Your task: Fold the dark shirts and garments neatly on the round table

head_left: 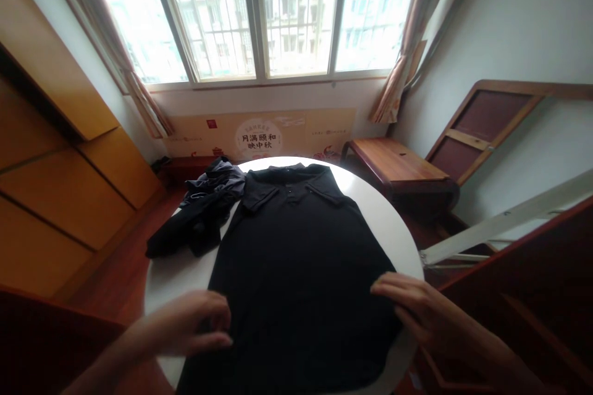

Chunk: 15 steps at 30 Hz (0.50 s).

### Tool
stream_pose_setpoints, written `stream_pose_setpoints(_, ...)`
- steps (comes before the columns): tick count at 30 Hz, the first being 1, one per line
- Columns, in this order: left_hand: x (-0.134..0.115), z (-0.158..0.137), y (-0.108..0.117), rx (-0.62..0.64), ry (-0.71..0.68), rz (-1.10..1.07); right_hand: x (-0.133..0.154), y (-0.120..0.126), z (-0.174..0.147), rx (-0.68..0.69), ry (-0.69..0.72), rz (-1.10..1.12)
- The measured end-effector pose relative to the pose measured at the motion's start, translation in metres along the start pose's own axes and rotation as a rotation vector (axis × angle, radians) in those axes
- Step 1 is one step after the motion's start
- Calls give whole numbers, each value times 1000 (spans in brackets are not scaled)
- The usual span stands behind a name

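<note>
Round white tabletop (393, 231): bears all clothing noted. Black shirt (296, 271): spread flat across its middle, collar toward the window (296, 18). Clothes pile (199, 210): crumpled, left of the shirt. Left hand (197, 321): blurred at the shirt's left edge, thumb parted from curled fingers. Right hand (412, 302): at the right edge; grip cannot be determined.
</note>
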State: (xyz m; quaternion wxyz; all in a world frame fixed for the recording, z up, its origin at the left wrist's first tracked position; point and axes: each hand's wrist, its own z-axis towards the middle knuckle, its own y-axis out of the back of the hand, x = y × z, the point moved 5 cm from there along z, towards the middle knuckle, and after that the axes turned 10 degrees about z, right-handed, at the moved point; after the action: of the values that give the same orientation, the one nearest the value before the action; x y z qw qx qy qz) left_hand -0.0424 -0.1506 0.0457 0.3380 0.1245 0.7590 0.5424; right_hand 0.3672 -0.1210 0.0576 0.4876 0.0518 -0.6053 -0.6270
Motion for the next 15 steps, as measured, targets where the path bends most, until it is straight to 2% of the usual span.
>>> stream_pose_setpoints(2,26,49,37,-136,22,-45,-17,7,57,11,3,108)
stream_pose_setpoints(4,59,108,73,-263,97,-174,-44,14,123,-13,-59,198)
stream_pose_setpoints(6,98,167,108,-462,263,-362,-77,21,190,-42,-204,267)
stream_pose_setpoints(7,119,195,121,-541,390,-470,-94,25,221,-91,-289,313)
stream_pose_setpoints(8,134,221,132,-587,443,-503,-110,28,250,-124,-376,373)
stream_pose_setpoints(9,148,246,140,-620,487,-533,-125,29,276,-156,-460,421)
stream_pose_setpoints(11,170,289,149,-670,566,-594,-151,29,321,-200,-541,459)
stream_pose_setpoints(15,203,344,142,-754,692,-749,-199,15,376,-280,-655,470)
